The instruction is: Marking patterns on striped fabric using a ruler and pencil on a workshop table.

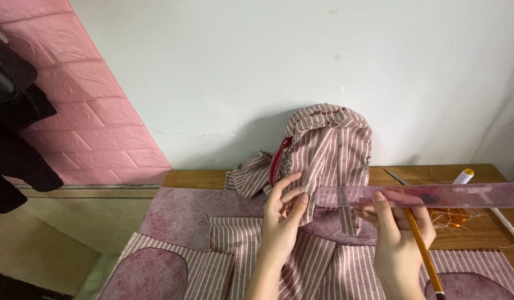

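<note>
A white wall meets a pink brick-pattern panel (90, 105) behind a wooden table (195, 179) spread with pink and striped cloth pieces (223, 244). In the head view, a half-sewn striped bag (329, 139) with a red zipper stands against the wall. The left hand (282, 219) pinches a striped fabric flap (312, 191) of the bag between thumb and fingers. The right hand (398, 233) presses a clear pink ruler (429, 195) flat across that flap while also clasping a yellow pencil (421, 247), tip pointing up. A thread spool (464, 176) and orange thread (451, 216) lie beyond. It looks like the measuring step; marking would call for holding the ruler steady and freeing the pencil tip onto the cloth.
</note>
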